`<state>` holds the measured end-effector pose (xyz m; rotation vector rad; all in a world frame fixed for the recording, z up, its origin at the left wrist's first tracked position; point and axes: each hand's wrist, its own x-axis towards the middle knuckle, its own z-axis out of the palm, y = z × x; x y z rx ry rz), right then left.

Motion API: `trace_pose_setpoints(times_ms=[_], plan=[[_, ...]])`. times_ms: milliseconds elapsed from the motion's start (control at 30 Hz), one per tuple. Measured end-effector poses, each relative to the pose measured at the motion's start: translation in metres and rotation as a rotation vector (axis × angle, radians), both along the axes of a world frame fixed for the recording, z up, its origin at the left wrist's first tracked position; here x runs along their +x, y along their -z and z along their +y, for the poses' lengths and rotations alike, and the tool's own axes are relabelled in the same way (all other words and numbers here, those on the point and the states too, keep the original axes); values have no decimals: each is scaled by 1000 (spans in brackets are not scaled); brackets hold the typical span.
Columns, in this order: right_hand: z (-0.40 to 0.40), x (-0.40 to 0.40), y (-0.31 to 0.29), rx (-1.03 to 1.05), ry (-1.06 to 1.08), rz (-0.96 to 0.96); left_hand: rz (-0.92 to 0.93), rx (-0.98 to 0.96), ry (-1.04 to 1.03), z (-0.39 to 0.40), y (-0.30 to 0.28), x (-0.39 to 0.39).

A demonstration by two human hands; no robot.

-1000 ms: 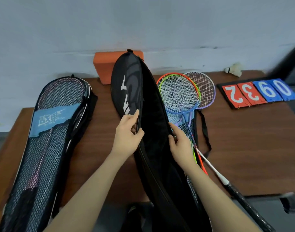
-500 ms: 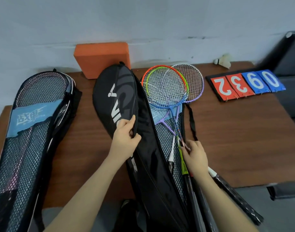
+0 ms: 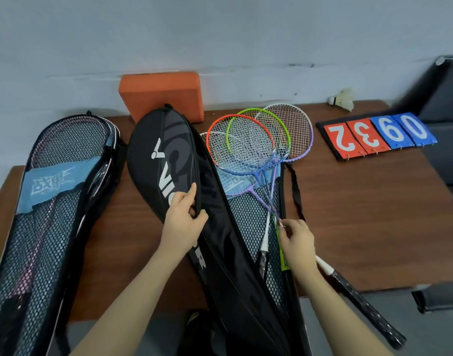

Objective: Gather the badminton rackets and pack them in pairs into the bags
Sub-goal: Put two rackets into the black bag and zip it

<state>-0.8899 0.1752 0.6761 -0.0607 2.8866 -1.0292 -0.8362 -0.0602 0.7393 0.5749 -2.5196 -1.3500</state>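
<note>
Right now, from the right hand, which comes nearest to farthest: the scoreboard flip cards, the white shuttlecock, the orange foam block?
1. Red and blue scoreboard flip cards, to the right hand's right.
2. Orange foam block, back left, by the wall.
3. White shuttlecock, far back right.

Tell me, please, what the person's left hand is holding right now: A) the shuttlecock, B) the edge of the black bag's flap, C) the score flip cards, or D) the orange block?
B: the left hand grips the edge of the black bag and holds its flap up, while the shuttlecock, orange block and score cards lie untouched.
</note>
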Motion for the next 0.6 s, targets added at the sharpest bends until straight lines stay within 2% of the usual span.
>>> trace_pose_setpoints(times_ms=[200, 400, 500, 600], plan=[[-19, 12, -2, -157, 94, 69, -13, 14, 23, -3, 1, 3], [-17, -4, 6, 18, 65, 40, -25, 20, 4, -5, 3, 3], [-16, -10, 8, 110, 54, -37, -39, 13, 9, -5, 3, 2], [-21, -23, 6, 129, 24, -50, -55, 8, 16, -5, 3, -1]])
